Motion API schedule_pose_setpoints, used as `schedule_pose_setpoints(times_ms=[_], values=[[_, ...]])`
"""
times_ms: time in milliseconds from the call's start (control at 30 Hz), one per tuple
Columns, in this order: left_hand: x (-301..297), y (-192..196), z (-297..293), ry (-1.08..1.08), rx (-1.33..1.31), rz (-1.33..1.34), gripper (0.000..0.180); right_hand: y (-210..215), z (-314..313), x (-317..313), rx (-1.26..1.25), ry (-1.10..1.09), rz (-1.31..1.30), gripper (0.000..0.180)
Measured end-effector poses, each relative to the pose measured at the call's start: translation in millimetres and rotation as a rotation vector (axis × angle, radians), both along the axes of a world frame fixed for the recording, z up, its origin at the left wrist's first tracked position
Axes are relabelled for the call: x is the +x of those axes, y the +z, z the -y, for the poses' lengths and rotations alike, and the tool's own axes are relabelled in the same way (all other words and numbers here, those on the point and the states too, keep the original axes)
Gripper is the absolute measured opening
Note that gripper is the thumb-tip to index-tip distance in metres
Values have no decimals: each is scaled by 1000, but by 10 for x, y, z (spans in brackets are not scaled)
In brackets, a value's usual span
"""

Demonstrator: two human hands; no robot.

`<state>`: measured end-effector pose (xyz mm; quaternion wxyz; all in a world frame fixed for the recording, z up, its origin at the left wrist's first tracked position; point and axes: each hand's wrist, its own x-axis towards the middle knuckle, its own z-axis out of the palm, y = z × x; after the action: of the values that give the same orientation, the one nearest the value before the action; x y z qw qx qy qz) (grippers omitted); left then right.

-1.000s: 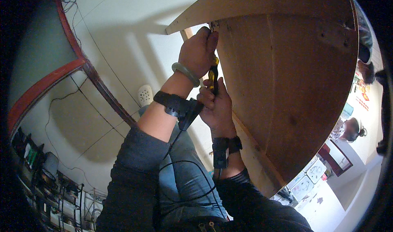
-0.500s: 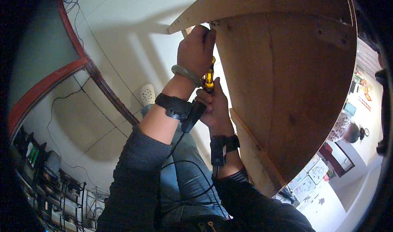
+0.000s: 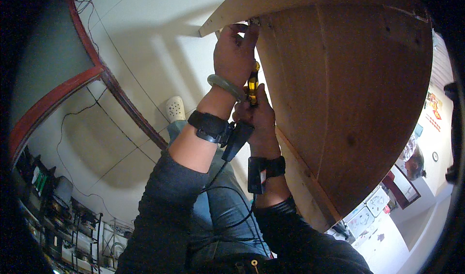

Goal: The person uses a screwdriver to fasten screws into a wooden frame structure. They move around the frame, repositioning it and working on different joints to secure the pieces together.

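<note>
Both hands are up at the top corner of the big brown wooden panel (image 3: 348,104), where it meets a pale wooden board (image 3: 290,0) running across the top. The left hand (image 3: 236,53) sits highest, fingers curled and pinched right into that corner joint; what the fingertips grip there is too small to tell. Just below, the right hand (image 3: 259,119) is wrapped tight around the yellow-and-black screwdriver handle (image 3: 252,84), long axis running almost straight up the picture, tip aimed up at the corner and hidden behind the left hand. A pale green bangle (image 3: 224,86) rings the left wrist, with black wrist straps (image 3: 208,126) below it and on the right wrist, thin black cables trailing down over blue jeans (image 3: 225,211). The panel's left edge runs down beside the right forearm, tight against it; to the left there is open pale tiled floor (image 3: 121,148) with a white perforated clog (image 3: 175,108) on it. A dark red frame (image 3: 53,99) curves across the far left, dark shelving sits bottom left, and small light square packages (image 3: 375,204) lie bottom right, with a colourful rectangular sign (image 3: 432,104) on the far right.
</note>
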<state>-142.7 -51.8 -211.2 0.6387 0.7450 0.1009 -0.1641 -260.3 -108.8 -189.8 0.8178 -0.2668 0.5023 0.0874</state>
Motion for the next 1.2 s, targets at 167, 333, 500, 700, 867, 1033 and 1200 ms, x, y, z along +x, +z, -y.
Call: schedule_pose_setpoints(times_ms=[167,333,500,700,867,1033,1200], values=[[66,56,59,205,-132,-88,35,-36,-12,-14,-201,-82,30,10],[74,42,68,177,-205,-145,26,-61,39,-61,6,-173,129,11],[78,42,57,47,-84,-14,23,-111,55,-257,143,-246,177,10],[45,34,196,266,-272,-120,30,-113,64,-617,-535,335,-34,8],[12,-46,340,365,-123,158,28,-126,142,-701,-633,480,7,9],[23,-45,529,413,12,154,25,-399,148,-890,-602,413,138,20],[-11,-156,632,470,429,214,18,-610,124,-1194,-102,-286,36,27]])
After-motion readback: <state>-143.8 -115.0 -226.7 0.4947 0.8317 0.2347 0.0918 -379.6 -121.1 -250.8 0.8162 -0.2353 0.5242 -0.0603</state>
